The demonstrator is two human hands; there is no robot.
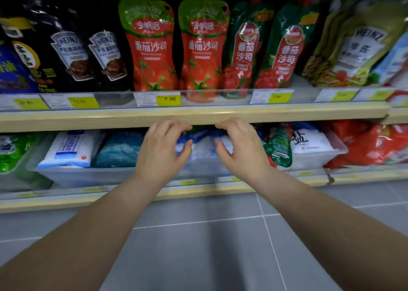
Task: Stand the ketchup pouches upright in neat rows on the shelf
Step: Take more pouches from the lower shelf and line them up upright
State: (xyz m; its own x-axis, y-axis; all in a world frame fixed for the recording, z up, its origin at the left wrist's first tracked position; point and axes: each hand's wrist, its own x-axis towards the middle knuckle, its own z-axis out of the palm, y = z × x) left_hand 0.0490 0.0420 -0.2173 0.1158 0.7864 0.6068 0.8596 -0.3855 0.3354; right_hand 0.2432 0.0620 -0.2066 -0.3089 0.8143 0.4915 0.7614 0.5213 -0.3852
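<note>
The upper shelf (pixel 194 114) is the largest thing in view, its pale wooden front edge running from 9 to 3 o'clock across the middle, with a clear rail of price tags (pixel 169 99) above it. The lower shelf (pixel 66 200) runs below it, toward 8 o'clock, and carries clear bins of white, teal and green bags. Grey floor tiles (pixel 198 246) fill the 6 o'clock area.

On the upper shelf, the ketchup pouches stand upright at 12 o'clock. Two red pouches with light green tops (pixel 152 47) (pixel 203 49) stand side by side, nearly touching. Just beside them toward 1 o'clock stand two ketchup pouches with dark green tops (pixel 244 52) (pixel 284 54), both tilted slightly to the right. Black Heinz pouches (pixel 72 54) stand toward 10 o'clock, and an olive-green Heinz pouch (pixel 353 47) leans toward 2 o'clock.

Two bare forearms rise from 7 and 5 o'clock. The left hand (pixel 163 149) and right hand (pixel 240 149) hang near each other at centre, just below the upper shelf's front edge and in front of the lower shelf's bags. Both hands are empty, fingers loosely curled with thumbs turned inward, a gap between the two, touching no pouch
</note>
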